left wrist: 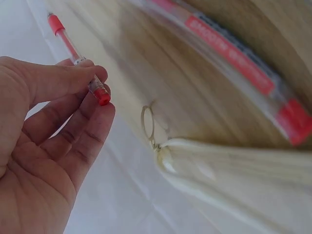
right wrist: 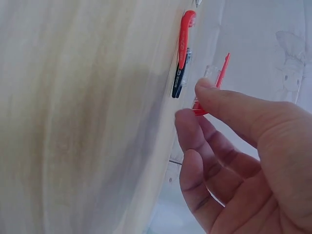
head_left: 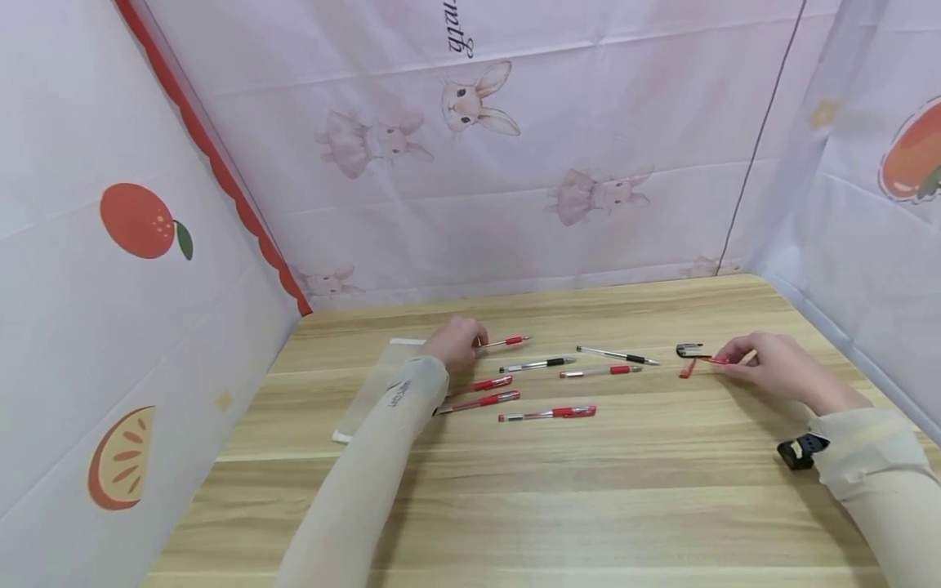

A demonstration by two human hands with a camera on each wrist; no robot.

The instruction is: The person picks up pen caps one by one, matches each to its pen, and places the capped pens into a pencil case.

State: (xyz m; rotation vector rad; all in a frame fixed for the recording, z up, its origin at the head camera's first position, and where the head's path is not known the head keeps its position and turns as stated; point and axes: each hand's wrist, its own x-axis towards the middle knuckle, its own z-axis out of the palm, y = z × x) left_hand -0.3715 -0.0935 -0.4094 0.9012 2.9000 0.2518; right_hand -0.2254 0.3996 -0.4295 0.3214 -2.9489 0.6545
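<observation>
Pinching a red pen (head_left: pixel 515 340) between thumb and fingers, the left hand (head_left: pixel 453 341) is positioned at the far right corner of the beige zip pouch (head_left: pixel 375 388), taken here as the reference; the pen's uncapped tip points right, away from the pouch. The right hand (head_left: pixel 768 367), well to the right of the pouch, grasps a clear-and-red cap (head_left: pixel 715 360) between thumb and fingertips, its remaining fingers loosely bent. Just on the pouch side of that cap lie a loose red cap (head_left: pixel 687 369) and a group of black caps (head_left: pixel 689 350), their exact number unclear. Two clipped red pens, an upper one (head_left: pixel 488 384) and a lower one (head_left: pixel 485 402), rest just right of the pouch, beside the left sleeve (head_left: pixel 367 482). Farther right of the pouch are a third clipped red pen (head_left: pixel 547 414), a black pen (head_left: pixel 537 365), an uncapped red-grip pen (head_left: pixel 600 371) and, farthest out, an uncapped black-grip pen (head_left: pixel 617 355). The left sleeve partly covers the pouch; a ring pull (left wrist: pixel 147 122) shows at the pouch's corner. All loose items lie on a wood-grain tabletop (head_left: pixel 588 506).
</observation>
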